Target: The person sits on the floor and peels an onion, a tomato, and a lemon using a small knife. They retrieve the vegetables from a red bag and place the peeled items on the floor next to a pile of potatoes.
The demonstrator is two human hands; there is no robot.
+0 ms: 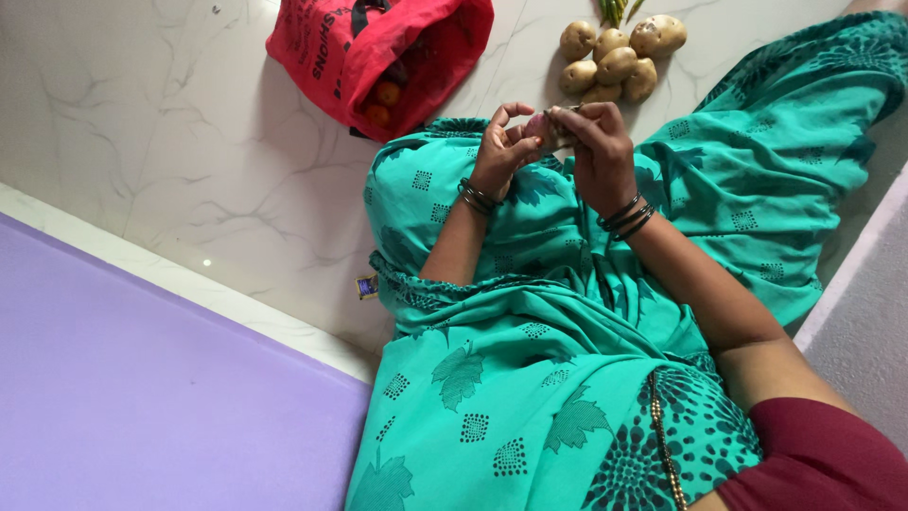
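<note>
Peeling step: left hand [499, 142] and right hand [596, 142] pinched small pinkish onion [539, 126]; next needed firm grip, skin pulled.

The floor [189, 123] across the upper left of the frame looks like glossy, smooth white marble with grey veins, and the red bag [378, 47] at the top looks like thin, matt, crinkled fabric. The teal garment [530, 378] in the centre is soft printed cloth, and the potatoes [615, 61] at the top have dull, rough skins.
</note>
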